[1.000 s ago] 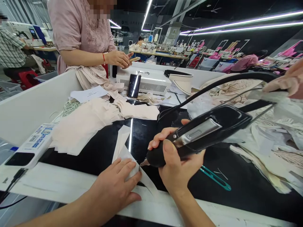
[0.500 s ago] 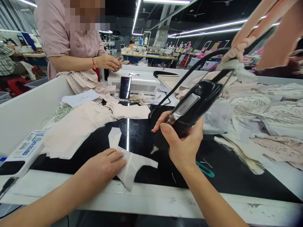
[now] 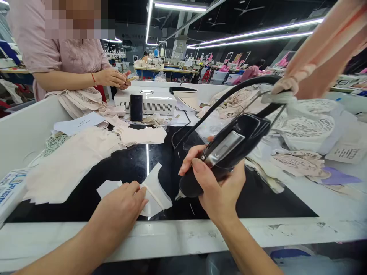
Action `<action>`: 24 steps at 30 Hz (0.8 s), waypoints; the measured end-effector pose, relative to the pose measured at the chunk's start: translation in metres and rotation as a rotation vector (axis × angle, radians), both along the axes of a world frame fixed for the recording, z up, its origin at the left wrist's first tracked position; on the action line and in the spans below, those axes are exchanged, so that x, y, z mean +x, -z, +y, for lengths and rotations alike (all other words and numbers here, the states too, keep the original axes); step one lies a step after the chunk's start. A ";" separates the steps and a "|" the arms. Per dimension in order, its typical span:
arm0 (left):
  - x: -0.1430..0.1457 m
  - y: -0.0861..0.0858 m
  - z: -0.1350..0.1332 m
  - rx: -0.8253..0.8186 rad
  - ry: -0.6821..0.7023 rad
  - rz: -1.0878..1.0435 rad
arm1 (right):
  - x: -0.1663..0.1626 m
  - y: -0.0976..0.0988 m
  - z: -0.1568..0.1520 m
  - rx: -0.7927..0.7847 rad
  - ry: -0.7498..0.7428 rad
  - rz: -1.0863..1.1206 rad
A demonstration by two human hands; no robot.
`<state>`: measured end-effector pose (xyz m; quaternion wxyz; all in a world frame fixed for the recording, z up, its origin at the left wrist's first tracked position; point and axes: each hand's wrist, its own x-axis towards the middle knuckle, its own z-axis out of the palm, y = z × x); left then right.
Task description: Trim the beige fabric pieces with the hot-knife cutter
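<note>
My left hand (image 3: 124, 204) rests on the black mat (image 3: 134, 160) with its fingers curled onto a white fabric piece (image 3: 156, 193). A narrow raised strip or seam crosses the piece, and a pale flap (image 3: 108, 187) sticks out left of the fingers; the hand hides how they join. My right hand (image 3: 220, 185) is wrapped round a black corded hand tool (image 3: 229, 147), tilted with its metal tip (image 3: 179, 195) pointing down to the left. That tip is close to the fabric's right edge; whether it touches the mat I cannot tell.
A pink cloth strip (image 3: 312, 65) and a black cable (image 3: 229, 93) run to the tool. Cut fabric (image 3: 71, 160) is stacked left, lace pieces (image 3: 306, 126) lie right. A phone (image 3: 136, 108) leans on a white vented box (image 3: 155, 101). Across the table stands a person (image 3: 71, 57) in pink.
The fabric piece has been turned on the mat, and my left fingers have curled in. The tool's tip is now closer to the fabric's edge. The whole view has shifted to the right.
</note>
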<state>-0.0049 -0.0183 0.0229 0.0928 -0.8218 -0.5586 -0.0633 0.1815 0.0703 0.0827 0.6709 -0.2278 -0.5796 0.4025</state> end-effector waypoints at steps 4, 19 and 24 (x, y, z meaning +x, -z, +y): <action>0.005 -0.005 0.003 0.040 0.184 -0.083 | 0.000 0.005 -0.007 -0.050 -0.012 0.058; 0.024 0.018 0.026 0.035 0.543 -0.164 | -0.005 0.013 -0.011 -0.027 0.041 0.060; 0.015 0.020 0.028 0.066 0.507 -0.205 | -0.006 0.012 -0.012 -0.041 0.024 0.075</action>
